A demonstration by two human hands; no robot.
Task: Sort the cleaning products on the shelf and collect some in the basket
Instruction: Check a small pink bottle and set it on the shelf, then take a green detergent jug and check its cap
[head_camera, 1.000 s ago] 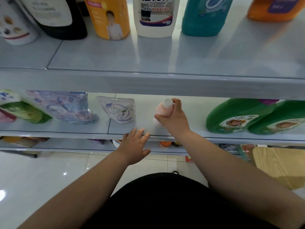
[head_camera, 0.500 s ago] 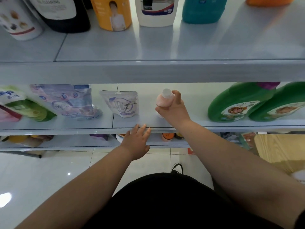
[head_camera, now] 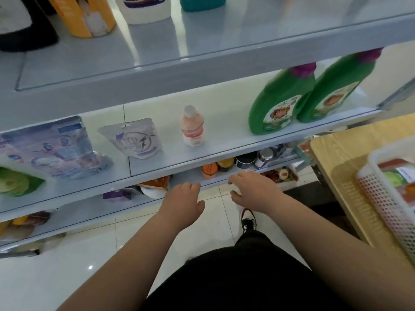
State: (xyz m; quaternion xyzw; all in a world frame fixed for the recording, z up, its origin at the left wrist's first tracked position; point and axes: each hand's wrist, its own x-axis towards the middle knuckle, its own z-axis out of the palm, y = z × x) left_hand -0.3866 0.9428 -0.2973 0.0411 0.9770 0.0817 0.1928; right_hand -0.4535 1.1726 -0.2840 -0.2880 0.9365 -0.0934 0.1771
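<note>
A small pink bottle with a white cap (head_camera: 192, 126) stands upright on the middle shelf (head_camera: 224, 144), free of both hands. My right hand (head_camera: 251, 189) hovers below the shelf's front edge with loosely curled fingers, holding nothing. My left hand (head_camera: 182, 203) hangs beside it, also empty, fingers relaxed. A white perforated basket (head_camera: 390, 203) with packets inside sits at the right on a wooden table (head_camera: 336, 167).
Two green jugs (head_camera: 283, 102) stand right of the pink bottle; a grey pouch (head_camera: 134, 138) and larger refill bags (head_camera: 51, 149) lie to its left. Bottles line the top shelf (head_camera: 157, 52). Jars and tins fill the lower shelf (head_camera: 244, 160). White tiled floor below.
My right hand has let go of the pink bottle and drawn back below the shelf edge. My left hand has pulled back too. The view has swung right, bringing the basket into sight.
</note>
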